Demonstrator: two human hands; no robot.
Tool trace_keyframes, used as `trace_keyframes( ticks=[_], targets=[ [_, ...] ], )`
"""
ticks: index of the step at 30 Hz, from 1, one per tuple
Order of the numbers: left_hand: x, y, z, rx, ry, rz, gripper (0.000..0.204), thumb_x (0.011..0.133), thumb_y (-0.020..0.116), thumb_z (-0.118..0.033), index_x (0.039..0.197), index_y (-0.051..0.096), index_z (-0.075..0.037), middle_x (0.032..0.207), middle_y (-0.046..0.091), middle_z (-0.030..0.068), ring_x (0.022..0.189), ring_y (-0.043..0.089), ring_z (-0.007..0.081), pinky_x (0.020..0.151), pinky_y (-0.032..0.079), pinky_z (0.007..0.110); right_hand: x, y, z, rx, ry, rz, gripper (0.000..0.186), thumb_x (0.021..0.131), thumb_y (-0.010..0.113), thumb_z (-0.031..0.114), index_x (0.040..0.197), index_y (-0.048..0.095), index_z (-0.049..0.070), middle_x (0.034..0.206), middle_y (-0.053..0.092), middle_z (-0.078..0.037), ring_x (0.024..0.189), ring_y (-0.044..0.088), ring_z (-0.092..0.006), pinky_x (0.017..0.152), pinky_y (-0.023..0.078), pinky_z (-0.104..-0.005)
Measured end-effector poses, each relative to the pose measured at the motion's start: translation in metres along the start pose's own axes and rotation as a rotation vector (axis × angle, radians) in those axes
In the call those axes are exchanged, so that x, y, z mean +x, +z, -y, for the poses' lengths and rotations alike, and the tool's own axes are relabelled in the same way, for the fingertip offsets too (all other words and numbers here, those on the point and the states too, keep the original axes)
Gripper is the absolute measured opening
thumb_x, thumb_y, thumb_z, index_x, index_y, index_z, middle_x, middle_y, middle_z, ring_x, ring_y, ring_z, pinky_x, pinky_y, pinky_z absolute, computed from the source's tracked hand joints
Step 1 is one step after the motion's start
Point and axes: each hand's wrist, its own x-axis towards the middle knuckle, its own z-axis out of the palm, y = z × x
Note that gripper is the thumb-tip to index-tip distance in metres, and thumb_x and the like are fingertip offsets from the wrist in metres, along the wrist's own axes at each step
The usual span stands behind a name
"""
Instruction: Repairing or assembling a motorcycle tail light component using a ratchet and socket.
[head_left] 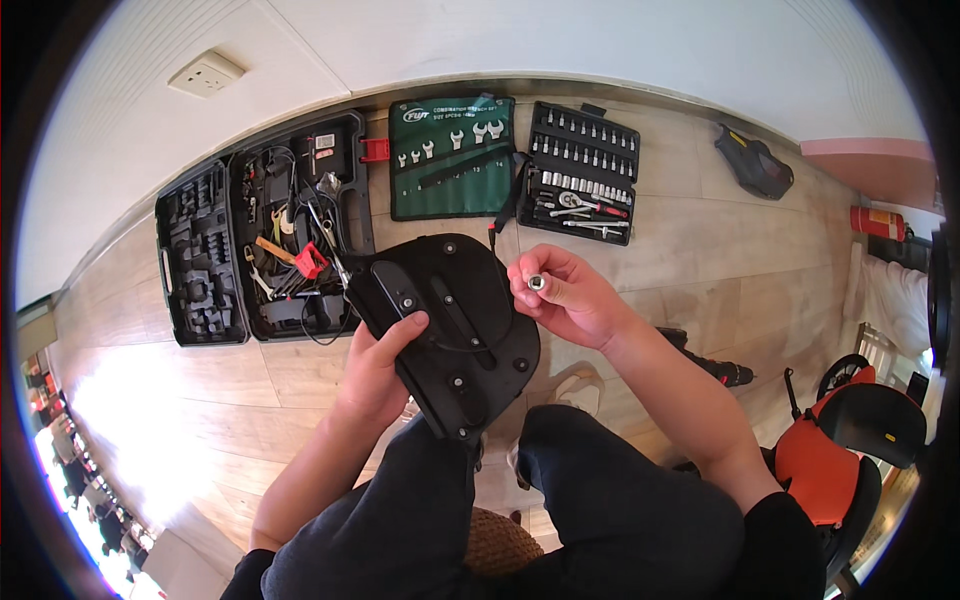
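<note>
My left hand (378,368) grips the left edge of a black plastic panel (505,330), its thumb lying on the face next to a silver bolt head (407,302). The panel is tilted over my knees and has rounded corners, several bolts and a long slot; a thin cable with a red-tipped end (491,232) runs along it. Just right of the panel, my right hand (572,295) pinches a small metal socket (536,283) between thumb and fingers, its open end facing up toward me. The socket is apart from the bolts.
Beyond the panel lie a black tool case (240,330) full of mixed tools, a green wrench pouch (450,190) and an opened socket set (583,180). A dark drill (725,372) rests at right, near an orange-and-black machine (815,470). A black-and-yellow object (755,165) sits by the wall.
</note>
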Motion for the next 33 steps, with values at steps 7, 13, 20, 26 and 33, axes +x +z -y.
trace_keyframes(
  ticks=[7, 13, 20, 26, 33],
  targets=[
    [-0.01, 0.004, -0.007, -0.036, 0.0, 0.043, 0.038, 0.1, 0.064, -0.003, 0.136, 0.054, 0.001, 0.125, 0.067, 0.0116, 0.114, 0.068, 0.0227, 0.1, 0.057, 0.04, -0.004, 0.015, 0.008, -0.034, 0.009, 0.014, 0.014, 0.098, 0.074, 0.01, 0.109, 0.065, 0.007, 0.104, 0.062, -0.004, 0.085, 0.059, -0.0105, 0.076, 0.048, -0.0256],
    [-0.019, 0.004, -0.008, -0.011, -0.001, 0.059, 0.039, 0.1, 0.064, -0.003, 0.136, 0.053, 0.002, 0.125, 0.067, 0.0114, 0.115, 0.068, 0.0225, 0.1, 0.058, 0.039, -0.006, 0.081, 0.036, -1.177, -0.261, -0.228, 0.011, 0.097, 0.071, 0.001, 0.106, 0.066, 0.001, 0.101, 0.067, -0.008, 0.088, 0.068, -0.0167, 0.077, 0.057, -0.0319],
    [-0.024, 0.013, -0.012, 0.009, -0.022, 0.06, 0.038, 0.1, 0.063, -0.002, 0.136, 0.053, 0.002, 0.123, 0.067, 0.0101, 0.11, 0.069, 0.019, 0.094, 0.059, 0.035, 0.01, 0.083, 0.004, -1.678, -0.383, 0.014, 0.02, 0.085, 0.074, -0.006, 0.102, 0.065, 0.001, 0.096, 0.069, -0.012, 0.084, 0.07, -0.0315, 0.073, 0.057, -0.0379],
    [-0.023, 0.011, -0.012, 0.024, -0.05, 0.041, 0.034, 0.1, 0.066, -0.004, 0.131, 0.056, 0.002, 0.118, 0.067, 0.0082, 0.105, 0.069, 0.0162, 0.091, 0.059, 0.033, 0.013, 0.075, -0.001, -1.745, -0.351, 0.038, 0.022, 0.084, 0.074, -0.006, 0.102, 0.065, 0.002, 0.095, 0.07, -0.012, 0.086, 0.071, -0.0321, 0.073, 0.057, -0.0395],
    [-0.018, 0.004, -0.013, 0.04, -0.196, -0.036, 0.028, 0.098, 0.068, -0.006, 0.124, 0.061, 0.001, 0.111, 0.07, 0.0087, 0.098, 0.072, 0.0181, 0.086, 0.061, 0.034, 0.021, 0.076, -0.002, -1.824, -0.264, 0.192, 0.012, 0.086, 0.069, -0.002, 0.098, 0.069, 0.001, 0.092, 0.069, -0.012, 0.084, 0.07, -0.0336, 0.072, 0.056, -0.0403]
  ],
)
